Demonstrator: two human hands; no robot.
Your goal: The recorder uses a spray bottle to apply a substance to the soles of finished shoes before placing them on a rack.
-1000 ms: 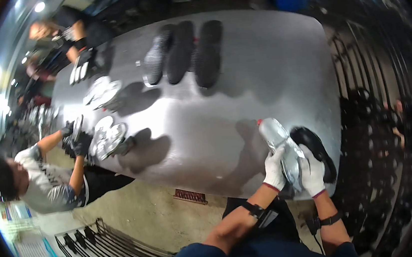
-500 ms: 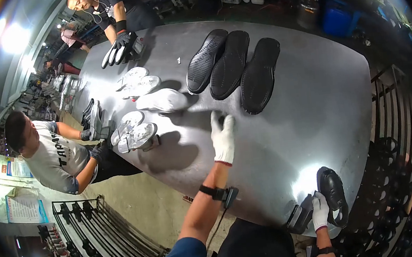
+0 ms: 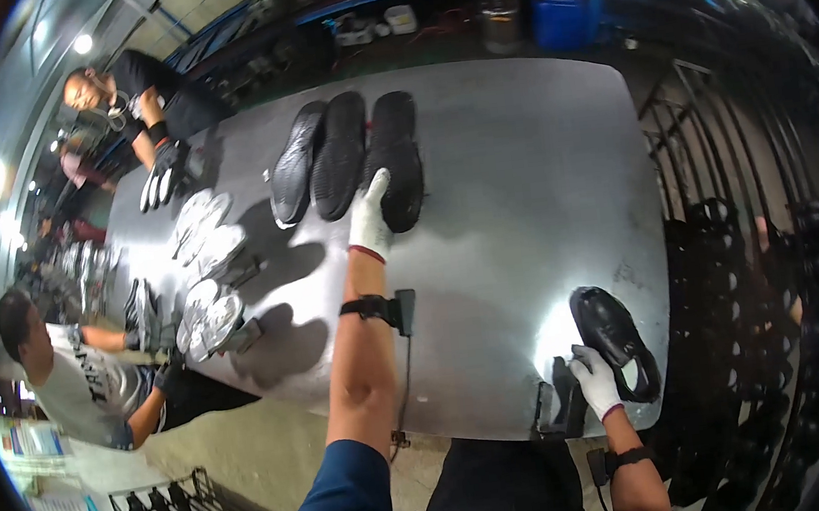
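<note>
Three black shoe soles (image 3: 341, 153) lie side by side toward the far edge of the metal table. My left hand (image 3: 372, 218), in a white glove, is closed on the near end of the rightmost sole (image 3: 396, 147). Its thumb rests on top, and the other fingers are partly hidden. At the near right, my gloved right hand (image 3: 598, 383) is closed on a dark block-like stand (image 3: 566, 394), its fingers at the upper edge. Close beside that hand, on its right, a black shoe (image 3: 609, 329) lies on the table.
Pale shoe-shaped pieces (image 3: 214, 316) stand along the left of the table (image 3: 502, 186). Two co-workers in dark gloves work there, one at the left edge (image 3: 107, 372), one at the far left corner (image 3: 154, 103). Black racks (image 3: 720, 173) stand beyond the right edge.
My left hand has moved from bare table to the rightmost sole and taken hold of it. My right hand stays by the stand and shoe. The whole view has shifted.
</note>
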